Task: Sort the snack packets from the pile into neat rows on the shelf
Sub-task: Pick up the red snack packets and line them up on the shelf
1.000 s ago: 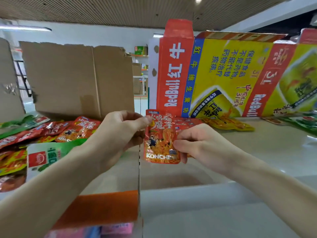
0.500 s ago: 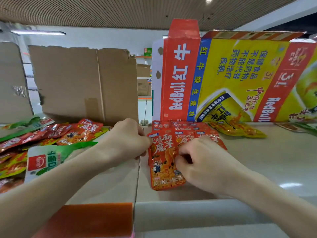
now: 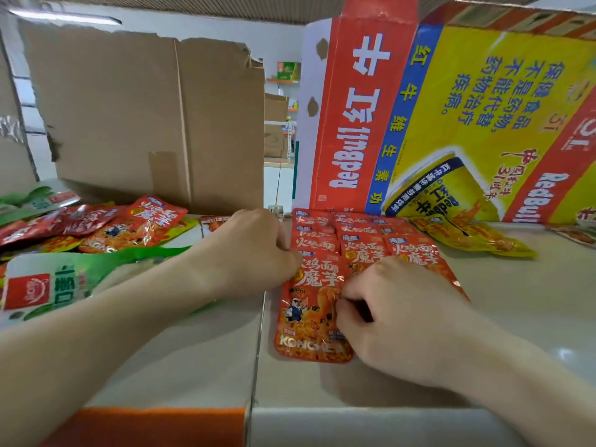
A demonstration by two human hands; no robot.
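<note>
1. Far left: pile (image 3: 96,227) of red, orange & green packets, jumbled on shelf (image 3: 516,317) in front of brown cardboard (image 3: 145,117). Bulk of sorting left here.
2. Left hand (image 3: 254,253): fingers curled, tips at top-left corner of front orange packet (image 3: 306,314). Pinching or just pressing? Hidden behind knuckles, can't tell.
3. Front orange packet: flat on shelf, overlapping the one behind, at front of leftmost row. Laid down, not yet released.
4. Orange rows (image 3: 354,233): approx. three side by side, shingled back to RedBull carton (image 3: 451,108). The finished part.
5. Right hand (image 3: 396,317): curled, pinching that packet's right edge.
6. Right: a few yellow packets (image 3: 467,237) lying loosely by carton, with room on the shelf beyond for more rows.
</note>
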